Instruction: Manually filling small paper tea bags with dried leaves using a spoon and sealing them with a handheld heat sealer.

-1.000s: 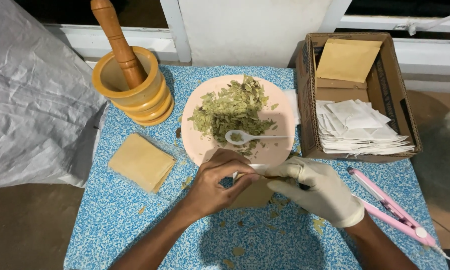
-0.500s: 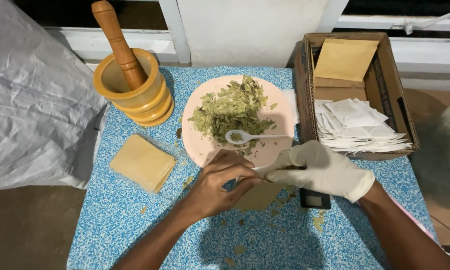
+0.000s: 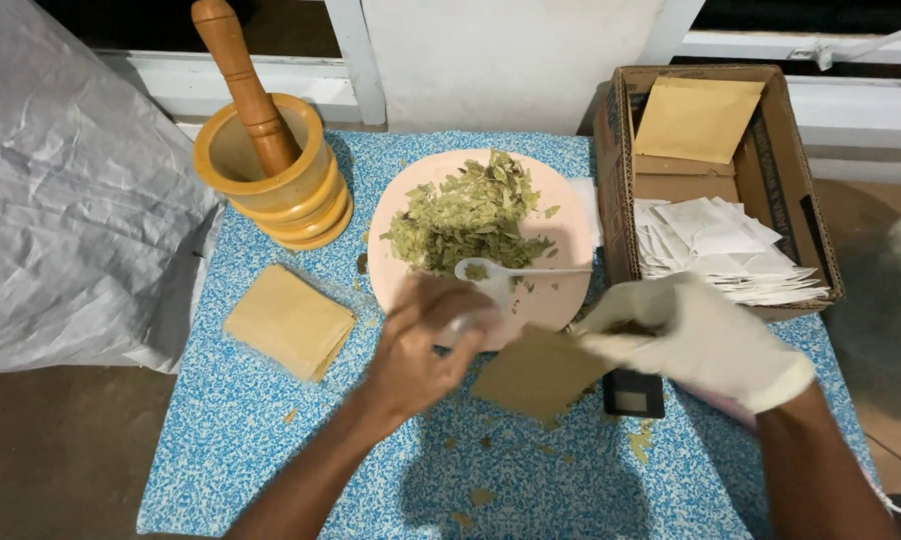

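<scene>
Head view shows the bare left hand [image 3: 425, 345] and the right hand in a white glove [image 3: 695, 335] meeting over a flat brown paper pouch [image 3: 535, 372], which lies low above the blue speckled tablecloth [image 3: 270, 450], just in front of the round pink plate [image 3: 570, 215]. The gloved fingers are pinched together on the right upper corner of the pouch. The left fingers are curled near its left edge and blurred, so I cannot tell if they grip it or only touch it. The pouch lies between both hands, its long axis going roughly left to right, a little tilted. A white plastic spoon [image 3: 515, 270] rests on the plate with its bowl toward the left hand, just beside the pile of crushed green dry leaves [image 3: 465, 215]. A small black digital scale [image 3: 633, 393] sits partly under the gloved hand. The stack of brown pouches [image 3: 288, 322], the yellow wooden mortar with pestle [image 3: 270, 165] and the cardboard box of white papers [image 3: 720, 180] stand well apart, and the near cloth has open room.
</scene>
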